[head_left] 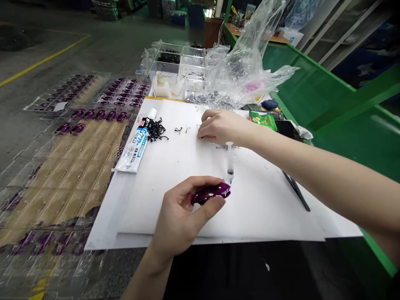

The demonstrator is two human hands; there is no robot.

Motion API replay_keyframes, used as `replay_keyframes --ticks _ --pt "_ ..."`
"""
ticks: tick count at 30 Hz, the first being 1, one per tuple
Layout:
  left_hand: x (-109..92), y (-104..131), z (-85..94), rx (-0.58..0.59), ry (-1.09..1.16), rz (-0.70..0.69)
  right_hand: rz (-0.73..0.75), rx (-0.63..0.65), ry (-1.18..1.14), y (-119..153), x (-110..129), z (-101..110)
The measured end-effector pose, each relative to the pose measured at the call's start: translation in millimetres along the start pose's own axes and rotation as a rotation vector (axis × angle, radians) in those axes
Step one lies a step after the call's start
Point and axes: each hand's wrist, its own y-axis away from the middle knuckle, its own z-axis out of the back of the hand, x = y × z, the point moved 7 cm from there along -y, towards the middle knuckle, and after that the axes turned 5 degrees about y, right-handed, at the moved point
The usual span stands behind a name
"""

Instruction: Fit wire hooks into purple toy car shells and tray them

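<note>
My left hand (187, 212) is closed around a glossy purple plastic shell (208, 193), held above the near part of the white sheet (175, 166). A small syringe (230, 164) with a blue tip and dark contents lies just beyond the shell, its tip close to the shell's end. Farther out, my right hand (218, 127) reaches down to the sheet with its fingertips pinched together. Whatever sits between those fingertips is hidden. Tiny black pieces (178, 130) lie left of the right hand, and a heap of black branched parts (156, 130) is farther left.
A glue tube (134, 146) lies along the sheet's left side. Clear trays (78, 162) with purple parts stand at left. Behind are a compartment box (168, 58) and crumpled plastic bags (243, 71). Black tweezers (298, 193) and a green packet (262, 121) are at right.
</note>
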Motion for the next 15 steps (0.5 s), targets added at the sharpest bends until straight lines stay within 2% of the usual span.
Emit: replay_keyframes --ticks 4,8,12,15 --pt "1 0 -0.7 0.005 -0.004 -0.022 -0.101 0.034 0.010 -5 -1 0" --pt "2 1 -2.3 0.016 0.006 -0.011 -0.165 0.047 -0.043 -9 -2 10" --pt "1 2 -3.2 0.031 0.006 -0.004 -0.197 -0.024 -0.090 -27 1 22" --pt "0 2 -3.0 0.043 0.001 0.005 -0.189 -0.069 -0.097 -48 9 21"
